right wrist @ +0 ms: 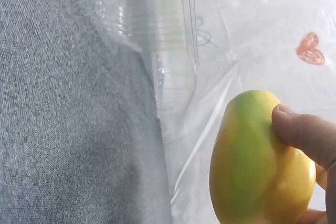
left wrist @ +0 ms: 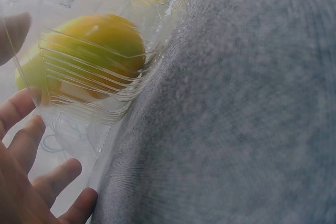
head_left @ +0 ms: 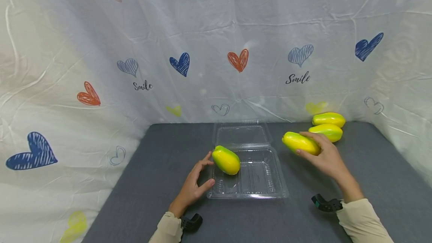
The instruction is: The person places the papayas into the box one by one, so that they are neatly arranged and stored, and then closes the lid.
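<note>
A clear plastic clamshell container (head_left: 258, 177) lies opened out on the table, its lid (head_left: 241, 135) folded back toward the curtain. One yellow-green papaya (head_left: 226, 160) sits in the left part of its base. My left hand (head_left: 193, 187) is at the base's left side, fingers spread and thumb near the front left corner. In the left wrist view, the fingertips (left wrist: 29, 98) meet the clear wall. To the right of the container, my right hand (head_left: 328, 159) grips a second papaya (head_left: 298, 143). The right wrist view shows its thumb (right wrist: 299, 129) pressed against this papaya's side.
Two more papayas, a nearer one (head_left: 332, 133) and a farther one (head_left: 328, 118), lie at the table's back right, beyond my right hand. A white curtain (head_left: 206, 96) printed with hearts hangs behind the dark grey table (head_left: 162, 160).
</note>
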`<control>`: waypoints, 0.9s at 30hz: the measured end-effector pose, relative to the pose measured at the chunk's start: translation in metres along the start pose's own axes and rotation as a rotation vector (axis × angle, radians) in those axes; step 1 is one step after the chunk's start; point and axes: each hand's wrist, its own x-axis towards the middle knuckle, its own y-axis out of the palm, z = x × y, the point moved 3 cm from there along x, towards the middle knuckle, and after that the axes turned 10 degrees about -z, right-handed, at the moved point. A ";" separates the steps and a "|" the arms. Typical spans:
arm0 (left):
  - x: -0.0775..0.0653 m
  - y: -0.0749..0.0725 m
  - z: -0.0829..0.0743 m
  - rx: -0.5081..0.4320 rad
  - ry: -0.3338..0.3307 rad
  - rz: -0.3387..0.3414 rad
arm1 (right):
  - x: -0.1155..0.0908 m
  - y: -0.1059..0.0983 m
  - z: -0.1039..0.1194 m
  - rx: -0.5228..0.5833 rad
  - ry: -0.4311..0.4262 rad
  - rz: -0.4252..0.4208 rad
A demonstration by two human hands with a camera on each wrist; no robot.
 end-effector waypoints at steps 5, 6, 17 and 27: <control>0.000 0.000 0.000 -0.003 0.005 0.002 | 0.000 0.001 0.003 -0.004 -0.006 0.000; 0.000 0.000 0.000 -0.003 0.007 0.002 | 0.000 0.001 0.004 -0.008 -0.008 0.001; 0.000 0.000 0.000 -0.003 0.009 0.001 | -0.001 0.004 0.010 -0.012 -0.016 0.014; 0.000 0.000 0.001 0.000 0.008 0.010 | -0.001 0.005 0.017 0.008 -0.012 0.021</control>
